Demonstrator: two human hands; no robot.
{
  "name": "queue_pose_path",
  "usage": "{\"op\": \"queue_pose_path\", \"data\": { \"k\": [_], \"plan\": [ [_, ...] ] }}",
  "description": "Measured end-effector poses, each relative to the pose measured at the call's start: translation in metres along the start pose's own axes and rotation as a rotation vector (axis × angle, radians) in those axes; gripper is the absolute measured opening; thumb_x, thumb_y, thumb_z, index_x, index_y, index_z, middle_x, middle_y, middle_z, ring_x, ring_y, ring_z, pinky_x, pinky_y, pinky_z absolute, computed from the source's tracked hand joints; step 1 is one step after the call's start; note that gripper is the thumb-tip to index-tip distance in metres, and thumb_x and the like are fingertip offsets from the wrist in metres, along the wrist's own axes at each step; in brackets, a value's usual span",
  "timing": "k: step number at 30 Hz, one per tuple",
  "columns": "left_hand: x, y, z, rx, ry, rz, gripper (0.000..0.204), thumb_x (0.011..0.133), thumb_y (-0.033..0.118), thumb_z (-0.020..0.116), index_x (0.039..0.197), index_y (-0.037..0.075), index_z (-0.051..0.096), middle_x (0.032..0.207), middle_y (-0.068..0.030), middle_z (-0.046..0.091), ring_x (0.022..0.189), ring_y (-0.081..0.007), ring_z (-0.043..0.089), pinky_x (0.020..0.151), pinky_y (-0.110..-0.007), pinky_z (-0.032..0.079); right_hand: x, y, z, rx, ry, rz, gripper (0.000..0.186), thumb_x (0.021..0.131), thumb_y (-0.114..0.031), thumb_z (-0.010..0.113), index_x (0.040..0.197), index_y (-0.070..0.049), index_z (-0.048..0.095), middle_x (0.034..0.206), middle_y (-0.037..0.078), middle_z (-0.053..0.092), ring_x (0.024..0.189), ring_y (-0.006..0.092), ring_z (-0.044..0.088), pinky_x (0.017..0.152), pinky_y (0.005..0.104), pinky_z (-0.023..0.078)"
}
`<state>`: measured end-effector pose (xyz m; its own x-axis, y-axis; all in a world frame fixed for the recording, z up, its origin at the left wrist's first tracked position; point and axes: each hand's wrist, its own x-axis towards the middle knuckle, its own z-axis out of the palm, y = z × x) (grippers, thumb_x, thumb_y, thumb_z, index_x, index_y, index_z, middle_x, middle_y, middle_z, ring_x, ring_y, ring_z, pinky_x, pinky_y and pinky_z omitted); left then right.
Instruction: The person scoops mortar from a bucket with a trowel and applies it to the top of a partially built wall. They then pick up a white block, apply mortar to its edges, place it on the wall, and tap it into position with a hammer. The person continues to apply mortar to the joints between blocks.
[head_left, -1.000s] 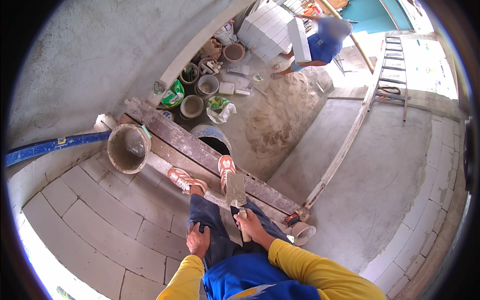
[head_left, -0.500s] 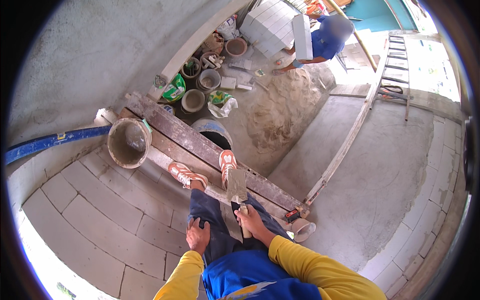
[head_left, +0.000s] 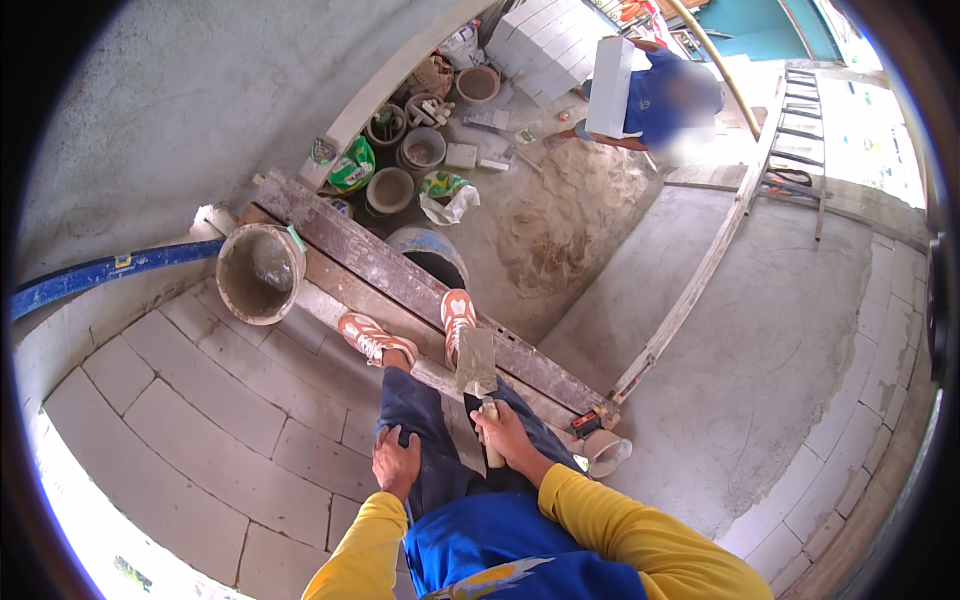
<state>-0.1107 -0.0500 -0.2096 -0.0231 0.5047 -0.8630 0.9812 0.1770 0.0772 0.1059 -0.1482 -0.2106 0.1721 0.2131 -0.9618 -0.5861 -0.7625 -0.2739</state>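
My right hand (head_left: 506, 436) is wrapped round the pale handle of a trowel (head_left: 477, 362). Its flat blade, smeared with grey mortar, points away from me over my right leg, close to my right shoe (head_left: 459, 318). On my left thigh lies my left hand (head_left: 397, 461), fingers apart and holding nothing. Both feet are on wooden planks (head_left: 350, 252). Left of my feet, a mortar-stained bucket (head_left: 232, 290) stands at the planks, with some grey material visible inside.
A co-worker (head_left: 655, 100) carries a white block (head_left: 609, 88) by a block stack (head_left: 540, 45). Below lie a sand heap (head_left: 570, 215), several buckets and a blue drum (head_left: 430, 250). A blue level (head_left: 115, 270) lies left; a red tool (head_left: 585, 425) and small container (head_left: 606, 453) sit right. A ladder (head_left: 797, 130) leans beyond.
The co-worker has moved rightward and bent further with the white block. My hands and the trowel stay nearly in place; the view has shifted slightly.
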Motion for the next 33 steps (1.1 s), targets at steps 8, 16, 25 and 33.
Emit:
{"op": "queue_pose_path", "data": {
  "k": [8, 16, 25, 33],
  "plan": [
    [0.000, 0.000, 0.001, -0.016, 0.026, 0.009, 0.056, 0.095, 0.042, 0.069, 0.139, 0.008, 0.070, 0.153, -0.0157, 0.057, 0.143, -0.0379, 0.050, 0.121, -0.047, 0.041, -0.001, 0.002, -0.001, 0.014, 0.001, 0.011, 0.029, 0.100, -0.027, 0.076, 0.106, -0.006, 0.057, 0.083, 0.003, 0.064, 0.068, 0.0137, 0.063, 0.064, 0.0319, 0.052],
    [0.002, -0.005, 0.007, 0.033, 0.096, 0.056, 0.052, 0.092, 0.040, 0.072, 0.132, 0.007, 0.074, 0.138, -0.0140, 0.059, 0.137, -0.0366, 0.049, 0.115, -0.048, 0.045, 0.001, 0.006, -0.005, 0.050, 0.009, 0.021, 0.028, 0.099, -0.026, 0.076, 0.107, -0.006, 0.058, 0.083, 0.003, 0.064, 0.068, 0.0134, 0.063, 0.064, 0.0317, 0.051],
    [-0.007, 0.003, 0.006, 0.071, 0.234, 0.074, 0.065, 0.089, 0.035, 0.076, 0.146, 0.010, 0.060, 0.162, -0.0234, 0.035, 0.150, -0.0442, 0.034, 0.120, -0.054, 0.039, 0.001, 0.007, -0.008, 0.050, 0.015, 0.019, 0.025, 0.100, -0.024, 0.075, 0.106, -0.008, 0.058, 0.081, 0.002, 0.064, 0.066, 0.0131, 0.062, 0.062, 0.0305, 0.051],
    [-0.007, 0.009, 0.001, -0.017, 0.280, 0.048, 0.078, 0.091, 0.035, 0.074, 0.160, 0.010, 0.048, 0.172, -0.0205, 0.030, 0.158, -0.0398, 0.030, 0.124, -0.053, 0.036, -0.001, 0.001, -0.011, 0.119, -0.015, 0.014, 0.021, 0.101, -0.024, 0.075, 0.106, -0.011, 0.059, 0.082, 0.001, 0.063, 0.066, 0.0119, 0.062, 0.061, 0.0280, 0.052]
  ]
}}
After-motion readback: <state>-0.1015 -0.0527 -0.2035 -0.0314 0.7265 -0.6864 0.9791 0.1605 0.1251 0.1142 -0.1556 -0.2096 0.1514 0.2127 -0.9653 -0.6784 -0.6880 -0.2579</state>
